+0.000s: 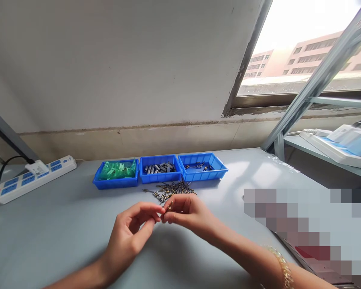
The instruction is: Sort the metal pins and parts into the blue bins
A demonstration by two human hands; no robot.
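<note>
My left hand (pixel 131 230) and my right hand (pixel 189 212) meet fingertip to fingertip above the table, just in front of a loose pile of thin metal pins (pixel 176 188) with brass-coloured ends. Between the thumb and fingers of my right hand is a small brass-tipped pin (pixel 170 205), mostly hidden by the fingers. The left thumb and fingertips are pinched together right beside it; what they hold, if anything, is hidden. Behind the pile stand three blue trays: the left tray (pixel 116 184) with green plastic packets (pixel 116 170), the middle tray (pixel 162 178) with short grey metal pieces (pixel 160 167), the right tray (pixel 218 164) with several dark pins (pixel 198 166).
A white power strip (pixel 37 178) with a plugged-in adapter lies at the left. The wall (pixel 132 80) rises behind the trays. A metal shelf frame (pixel 313 88) and another power strip (pixel 343 146) are at the right. A blurred-out area (pixel 313 228) covers the right front.
</note>
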